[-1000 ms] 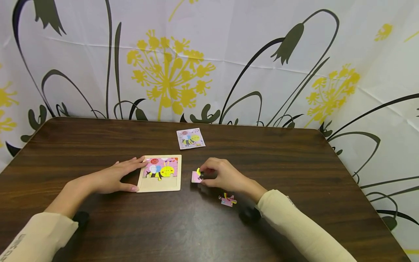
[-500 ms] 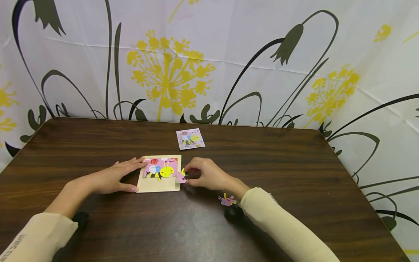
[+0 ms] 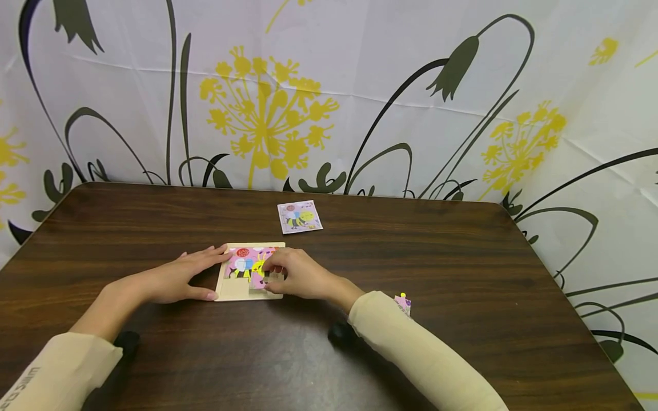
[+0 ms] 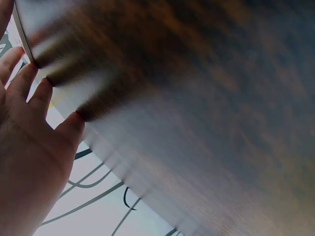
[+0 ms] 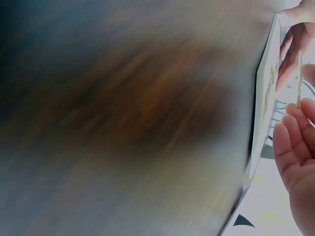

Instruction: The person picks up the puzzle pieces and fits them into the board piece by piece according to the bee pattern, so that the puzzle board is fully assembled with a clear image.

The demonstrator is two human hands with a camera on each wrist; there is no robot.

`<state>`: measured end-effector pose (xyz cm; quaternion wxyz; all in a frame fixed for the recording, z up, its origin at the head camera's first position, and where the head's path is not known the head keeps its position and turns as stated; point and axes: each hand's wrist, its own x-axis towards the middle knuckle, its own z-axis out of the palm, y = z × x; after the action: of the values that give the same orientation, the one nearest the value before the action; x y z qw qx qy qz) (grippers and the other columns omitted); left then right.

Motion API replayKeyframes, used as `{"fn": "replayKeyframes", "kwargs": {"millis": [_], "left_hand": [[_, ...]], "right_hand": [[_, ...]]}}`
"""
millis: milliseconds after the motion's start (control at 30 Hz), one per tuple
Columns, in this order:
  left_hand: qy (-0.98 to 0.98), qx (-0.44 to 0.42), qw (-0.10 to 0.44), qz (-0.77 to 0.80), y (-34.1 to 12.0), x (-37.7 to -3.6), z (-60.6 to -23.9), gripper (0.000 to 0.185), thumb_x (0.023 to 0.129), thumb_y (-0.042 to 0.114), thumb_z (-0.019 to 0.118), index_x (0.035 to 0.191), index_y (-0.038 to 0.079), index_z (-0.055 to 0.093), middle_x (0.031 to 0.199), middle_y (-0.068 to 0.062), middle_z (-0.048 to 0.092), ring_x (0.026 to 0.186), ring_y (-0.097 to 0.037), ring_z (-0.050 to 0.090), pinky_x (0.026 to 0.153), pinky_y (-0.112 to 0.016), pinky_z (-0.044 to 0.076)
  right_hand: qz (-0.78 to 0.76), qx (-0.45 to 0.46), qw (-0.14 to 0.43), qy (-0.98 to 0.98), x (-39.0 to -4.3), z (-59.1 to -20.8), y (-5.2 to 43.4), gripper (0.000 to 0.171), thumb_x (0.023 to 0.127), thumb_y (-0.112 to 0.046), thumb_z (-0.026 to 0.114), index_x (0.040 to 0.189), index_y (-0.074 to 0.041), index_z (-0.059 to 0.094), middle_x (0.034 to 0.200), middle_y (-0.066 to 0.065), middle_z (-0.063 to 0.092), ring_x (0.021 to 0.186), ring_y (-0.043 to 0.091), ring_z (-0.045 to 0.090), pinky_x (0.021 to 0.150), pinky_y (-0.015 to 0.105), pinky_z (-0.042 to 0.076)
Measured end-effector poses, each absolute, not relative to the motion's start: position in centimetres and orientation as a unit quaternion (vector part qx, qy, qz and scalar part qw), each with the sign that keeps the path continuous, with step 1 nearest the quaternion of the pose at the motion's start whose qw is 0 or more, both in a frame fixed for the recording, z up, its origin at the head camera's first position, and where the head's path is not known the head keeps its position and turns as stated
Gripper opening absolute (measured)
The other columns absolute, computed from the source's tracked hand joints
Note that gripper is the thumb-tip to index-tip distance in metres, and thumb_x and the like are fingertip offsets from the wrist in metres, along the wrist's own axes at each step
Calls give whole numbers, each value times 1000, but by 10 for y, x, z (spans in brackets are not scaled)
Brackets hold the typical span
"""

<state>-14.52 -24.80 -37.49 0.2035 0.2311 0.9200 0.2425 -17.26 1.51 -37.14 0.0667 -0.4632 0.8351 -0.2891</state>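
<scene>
A pale wooden puzzle tray (image 3: 233, 290) lies on the table, its upper part filled with a yellow bee picture on pink. Along its left edge rests my left hand (image 3: 177, 279), fingers extended at the upper corner and thumb at the lower one. My right hand (image 3: 307, 275) pinches a pink puzzle piece (image 3: 257, 281) over the tray's lower middle. From the right wrist view the piece (image 5: 299, 81) appears edge-on between thumb and fingertips, apart from the tray (image 5: 263, 93). The right fingers hide the tray's right side. The left wrist view shows the left hand (image 4: 34, 142) with spread fingers.
A square bee picture card (image 3: 300, 217) lies behind the tray. One loose puzzle piece (image 3: 403, 303) shows beside the right sleeve (image 3: 411, 342). The dark wooden table (image 3: 247, 354) ends at a flowered curtain (image 3: 380, 51).
The right hand has carried its puzzle piece leftward from the table to over the tray. Its forearm now covers one loose piece and uncovers another. The left hand has stayed put.
</scene>
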Motion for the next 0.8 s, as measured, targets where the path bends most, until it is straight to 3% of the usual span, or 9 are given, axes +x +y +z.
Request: {"fn": "replayKeyframes", "kwargs": {"millis": [800], "left_hand": [[913, 244, 193, 264, -251, -144, -375, 86, 76, 46, 67, 141, 4, 30, 148, -21, 17, 133, -44, 11, 97, -69, 5]], "right_hand": [[-226, -475, 61, 848, -170, -377, -30, 23, 79, -15, 71, 99, -4, 69, 88, 1, 62, 78, 7, 51, 72, 10, 36]]}}
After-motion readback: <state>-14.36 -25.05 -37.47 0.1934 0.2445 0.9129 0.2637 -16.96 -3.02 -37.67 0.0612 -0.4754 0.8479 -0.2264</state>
